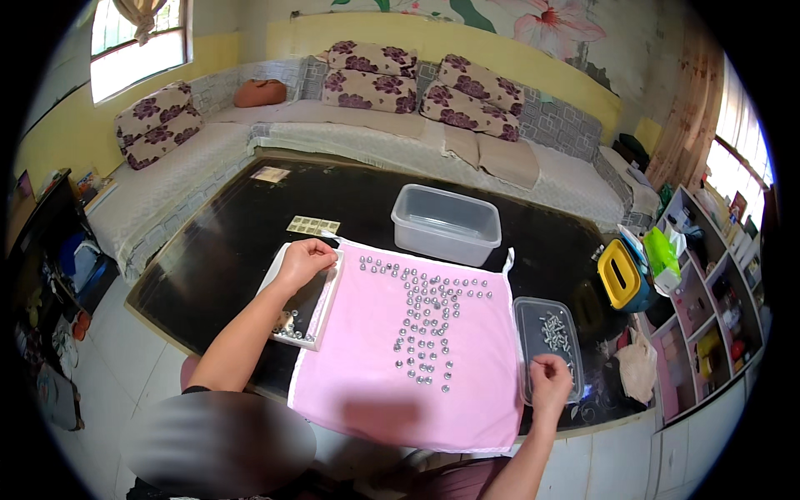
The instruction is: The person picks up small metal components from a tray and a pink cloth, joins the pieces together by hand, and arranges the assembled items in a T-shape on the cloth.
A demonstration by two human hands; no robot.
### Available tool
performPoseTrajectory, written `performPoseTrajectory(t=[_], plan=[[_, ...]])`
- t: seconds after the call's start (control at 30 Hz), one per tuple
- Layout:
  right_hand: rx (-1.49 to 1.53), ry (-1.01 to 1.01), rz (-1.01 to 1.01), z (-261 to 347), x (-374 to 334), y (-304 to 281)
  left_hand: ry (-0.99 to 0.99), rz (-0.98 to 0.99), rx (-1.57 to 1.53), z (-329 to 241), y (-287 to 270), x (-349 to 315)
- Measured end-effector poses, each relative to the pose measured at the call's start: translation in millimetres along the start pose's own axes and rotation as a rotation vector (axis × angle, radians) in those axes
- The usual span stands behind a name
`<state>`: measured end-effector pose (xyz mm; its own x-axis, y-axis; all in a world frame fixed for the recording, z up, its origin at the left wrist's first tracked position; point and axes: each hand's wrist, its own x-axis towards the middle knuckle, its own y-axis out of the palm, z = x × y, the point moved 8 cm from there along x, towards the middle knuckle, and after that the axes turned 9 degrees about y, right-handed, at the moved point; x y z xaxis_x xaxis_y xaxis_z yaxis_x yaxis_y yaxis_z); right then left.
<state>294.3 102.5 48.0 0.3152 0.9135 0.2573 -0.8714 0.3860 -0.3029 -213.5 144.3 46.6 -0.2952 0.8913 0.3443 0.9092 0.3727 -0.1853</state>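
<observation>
Black tabletop (208, 250) w/ pink cloth (350, 375): L of cloth, white tray (328, 302) w/ small silver pcs (298, 336); R of cloth, clear plastic tub (542, 300) w/ silver bolts (556, 332); beyond cloth, translucent bin (442, 250). Shiny domed pcs (427, 322) sit on cloth in approx. rows. L hand (304, 261), at tray L of cloth, has thumb & fingertips together; R hand (550, 385), by tub, curled, can't tell if fingers meet.

I count two bare hands (308, 262) (551, 387), one pink cloth (354, 358), one white tray (328, 300), two plastic containers (442, 242) (533, 320), dozens of silver domed pieces (427, 322)
</observation>
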Motion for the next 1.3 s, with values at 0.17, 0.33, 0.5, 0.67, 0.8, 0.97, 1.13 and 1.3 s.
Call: performPoseTrajectory(t=[0.17,0.33,0.5,0.67,0.8,0.97,1.13,1.3], plan=[[0.443,0.307,0.272,16,-22,54,-0.137,0.114,-0.435,-47,73,-52],[0.659,0.357,0.47,29,-42,95,-0.308,0.33,-0.777,-54,157,-106],[0.655,0.43,0.521,23,-55,120,-0.352,0.379,-0.838,-48,195,-123],[0.697,0.432,0.569,25,-58,134,-0.314,0.396,-0.858,-38,199,-130],[0.735,0.419,0.593,26,-60,141,-0.348,0.374,-0.832,-40,200,-132],[0.729,0.396,0.601,28,-60,144,-0.337,0.357,-0.819,-37,197,-131],[0.684,0.391,0.595,26,-60,145,-0.31,0.367,-0.74,-33,197,-130],[0.619,0.339,0.587,26,-62,144,-0.277,0.367,-0.641,-35,196,-131]])
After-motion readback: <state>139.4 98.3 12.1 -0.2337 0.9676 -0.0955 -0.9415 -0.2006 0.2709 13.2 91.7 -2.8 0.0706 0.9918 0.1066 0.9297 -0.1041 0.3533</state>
